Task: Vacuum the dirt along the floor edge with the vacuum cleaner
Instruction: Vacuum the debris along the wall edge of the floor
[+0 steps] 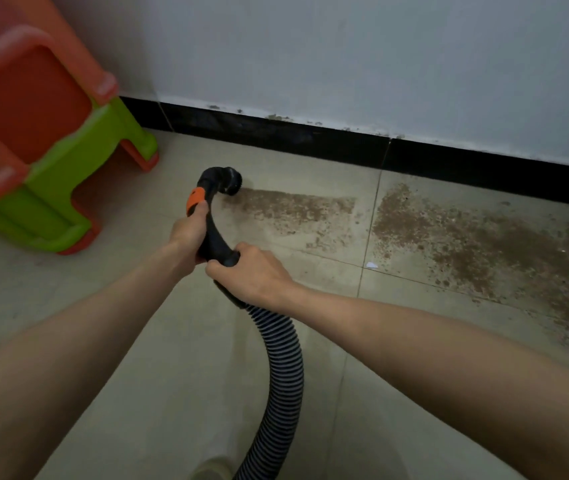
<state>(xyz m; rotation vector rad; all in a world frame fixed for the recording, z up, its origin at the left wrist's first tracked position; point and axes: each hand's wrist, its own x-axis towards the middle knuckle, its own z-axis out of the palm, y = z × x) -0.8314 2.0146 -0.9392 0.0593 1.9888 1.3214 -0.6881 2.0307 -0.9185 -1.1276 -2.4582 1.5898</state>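
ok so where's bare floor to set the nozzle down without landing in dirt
Bare tile lies left of the nozzle, between it and the plastic stool, and near you around the hose. Right of the nozzle, dirt crowds the floor along the black baseboard.

Ribbed hose (285, 368) cut off at bottom edge; vacuum body unseen; orange-green stool (44, 140) cropped left.
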